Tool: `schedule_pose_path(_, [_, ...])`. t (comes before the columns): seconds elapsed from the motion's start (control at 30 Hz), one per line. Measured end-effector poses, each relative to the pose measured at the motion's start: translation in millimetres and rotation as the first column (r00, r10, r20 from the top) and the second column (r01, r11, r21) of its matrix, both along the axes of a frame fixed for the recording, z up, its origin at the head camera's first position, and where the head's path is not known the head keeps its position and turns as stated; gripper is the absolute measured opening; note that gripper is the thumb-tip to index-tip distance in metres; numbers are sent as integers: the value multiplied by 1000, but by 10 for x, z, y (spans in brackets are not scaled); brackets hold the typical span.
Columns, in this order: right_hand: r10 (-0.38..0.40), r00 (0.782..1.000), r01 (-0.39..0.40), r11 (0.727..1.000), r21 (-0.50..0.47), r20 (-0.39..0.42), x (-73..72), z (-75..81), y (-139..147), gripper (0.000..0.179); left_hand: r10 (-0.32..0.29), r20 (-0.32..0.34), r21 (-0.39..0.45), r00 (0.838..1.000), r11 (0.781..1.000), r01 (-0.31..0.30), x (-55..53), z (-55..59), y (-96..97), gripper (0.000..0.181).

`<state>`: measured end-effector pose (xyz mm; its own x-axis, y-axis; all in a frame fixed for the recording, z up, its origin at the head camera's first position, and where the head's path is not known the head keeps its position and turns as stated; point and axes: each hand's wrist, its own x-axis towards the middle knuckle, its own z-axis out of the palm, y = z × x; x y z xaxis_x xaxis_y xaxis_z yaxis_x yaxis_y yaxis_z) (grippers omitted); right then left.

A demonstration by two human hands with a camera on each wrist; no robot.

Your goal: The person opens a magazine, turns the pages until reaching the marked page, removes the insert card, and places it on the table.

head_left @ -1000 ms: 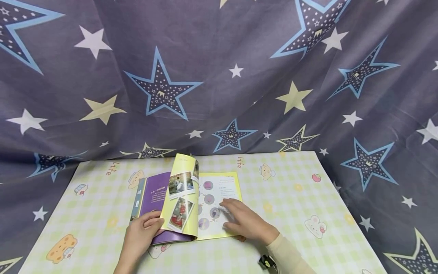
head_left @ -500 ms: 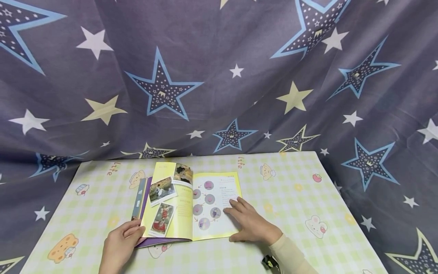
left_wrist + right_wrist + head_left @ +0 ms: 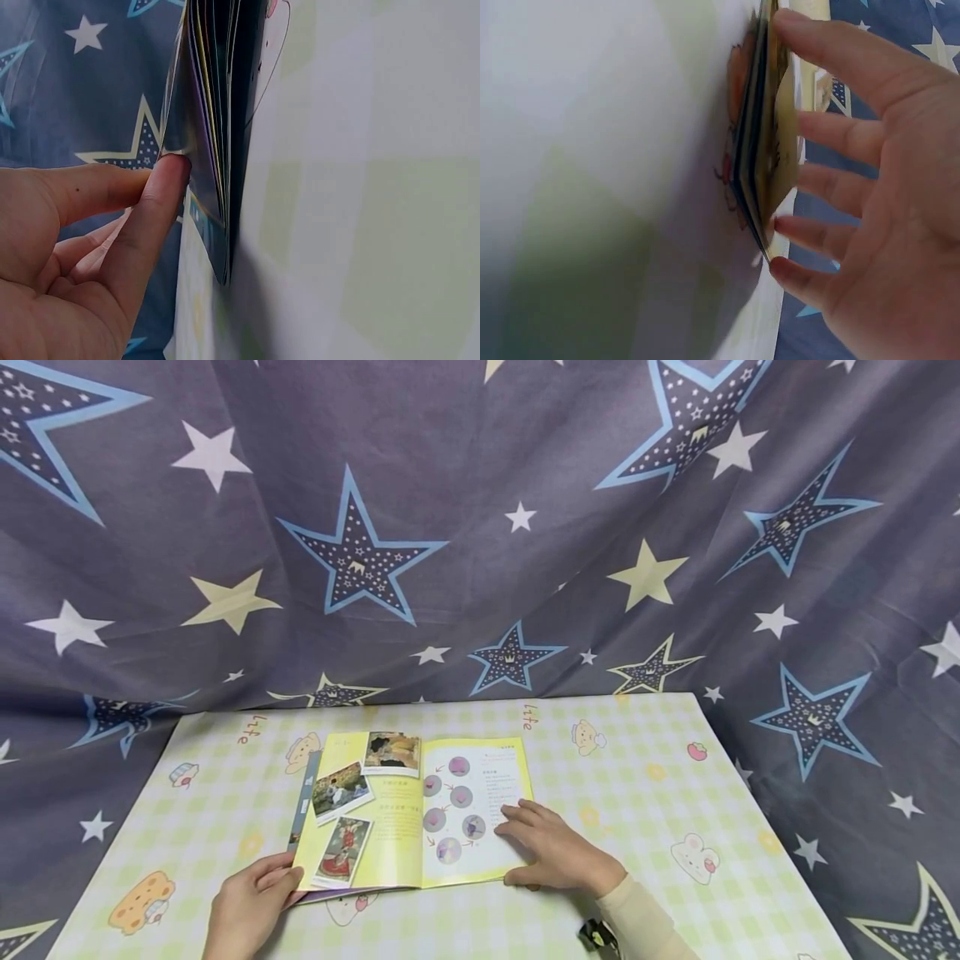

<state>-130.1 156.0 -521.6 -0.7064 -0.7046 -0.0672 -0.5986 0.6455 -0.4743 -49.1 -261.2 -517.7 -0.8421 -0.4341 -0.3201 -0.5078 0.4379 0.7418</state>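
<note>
A book (image 3: 401, 852) lies open on the table, its yellow left page showing several photos and its white right page several round pictures. My left hand (image 3: 251, 897) is at the lower left corner of the book. In the left wrist view, thumb and forefinger pinch a page (image 3: 174, 139) that stands a little off the stack beneath. My right hand (image 3: 558, 852) rests along the right edge of the book, fingers spread over the right page. The right wrist view shows its fingertips (image 3: 787, 19) at the book's edge, with the fingers nearly straight.
The table (image 3: 600, 777) has a green-and-white checked cloth with cartoon prints. Behind and beside it hangs a dark curtain (image 3: 480, 568) with stars. A small black object (image 3: 597, 935) sits by the right wrist.
My left hand has moved left and down, turning the yellow page over to the left side, so it now covers the purple page. The right hand has shifted slightly right.
</note>
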Motion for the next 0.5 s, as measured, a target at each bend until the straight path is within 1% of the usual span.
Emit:
schedule_pose_path(0.13, [23,1000,-23,999,-41,-1,-28,37,18,41,-1,12,-45,1000,999,2,-12,-15,-17,44])
schedule_pose_path(0.27, [16,1000,-16,990,-142,-1,-54,44,60,26,-4,15,-59,1000,998,5,-10,-16,-12,44])
schedule_pose_path(0.4, [-50,998,55,972,-228,28,-66,28,125,24,-5,17,-66,1000,998,6,-11,-20,-5,44])
schedule_pose_path(0.5, [-121,993,120,958,-260,13,-67,29,158,24,-13,22,-60,1000,998,14,-17,-25,-2,45])
